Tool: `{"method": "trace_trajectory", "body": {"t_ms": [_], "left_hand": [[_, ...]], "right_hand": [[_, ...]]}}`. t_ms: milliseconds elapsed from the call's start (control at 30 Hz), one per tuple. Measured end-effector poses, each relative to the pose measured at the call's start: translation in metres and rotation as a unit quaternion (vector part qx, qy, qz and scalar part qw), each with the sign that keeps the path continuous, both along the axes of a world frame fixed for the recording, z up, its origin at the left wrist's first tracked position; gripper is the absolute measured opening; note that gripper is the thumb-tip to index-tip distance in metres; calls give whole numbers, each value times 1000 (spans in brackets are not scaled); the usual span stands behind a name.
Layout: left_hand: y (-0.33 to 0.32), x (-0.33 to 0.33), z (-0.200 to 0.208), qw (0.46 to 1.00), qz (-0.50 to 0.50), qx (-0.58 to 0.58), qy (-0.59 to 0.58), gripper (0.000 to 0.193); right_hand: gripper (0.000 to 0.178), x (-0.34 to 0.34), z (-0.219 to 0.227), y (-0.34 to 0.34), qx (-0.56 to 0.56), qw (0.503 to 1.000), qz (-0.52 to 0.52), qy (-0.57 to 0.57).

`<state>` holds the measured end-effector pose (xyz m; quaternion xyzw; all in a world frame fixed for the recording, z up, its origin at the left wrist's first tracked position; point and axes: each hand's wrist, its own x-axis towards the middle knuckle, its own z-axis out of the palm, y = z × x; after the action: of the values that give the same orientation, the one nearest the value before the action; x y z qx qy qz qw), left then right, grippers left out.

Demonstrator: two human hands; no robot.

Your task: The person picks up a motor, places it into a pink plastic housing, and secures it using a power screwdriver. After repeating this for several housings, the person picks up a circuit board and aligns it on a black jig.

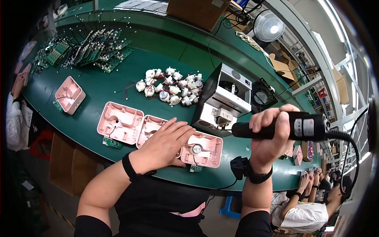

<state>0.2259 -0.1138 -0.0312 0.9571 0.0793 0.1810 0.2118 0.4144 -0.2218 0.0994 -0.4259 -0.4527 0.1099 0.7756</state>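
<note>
My left hand (166, 143) lies flat, fingers spread, on a pink plastic housing (151, 127) in a row of three on the green table (98, 87). The housing to its right (205, 148) shows a small round motor inside; another (119, 121) lies to its left. My right hand (270, 138) grips a black electric screwdriver (284, 127), held level with its tip pointing left toward a black and white screw feeder box (225, 98).
A heap of small white motors with red wires (169, 87) lies behind the housings. Green circuit boards (92, 49) are piled at the far left, with a fourth pink housing (70, 94). A small black fan (262, 95), a cardboard box (197, 12) and another person's hands (306, 183) are nearby.
</note>
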Motion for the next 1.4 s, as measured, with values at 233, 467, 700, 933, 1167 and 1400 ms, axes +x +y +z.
{"method": "trace_trajectory", "body": {"t_ms": [233,467,700,933,1167,1400], "left_hand": [[-2,0,5,1000,-7,2,10,98],[-4,-2,4,1000,9,-9,7,98],[1,-1,-1,1000,5,-10,-5,98],[1,1,1,1000,-1,-24,-18,96],[-2,0,0,1000,5,-14,2,99],[27,-48,35,998,44,-4,-41,99]], "right_hand": [[15,27,-20,24,-73,997,-29,-12],[17,0,-14,7,-51,998,19,15],[17,20,-14,30,-73,994,-36,-67],[28,-36,-21,-2,-54,987,148,33],[32,-54,-35,-2,-78,984,161,-28],[35,-61,0,-7,-26,991,128,-30]]}}
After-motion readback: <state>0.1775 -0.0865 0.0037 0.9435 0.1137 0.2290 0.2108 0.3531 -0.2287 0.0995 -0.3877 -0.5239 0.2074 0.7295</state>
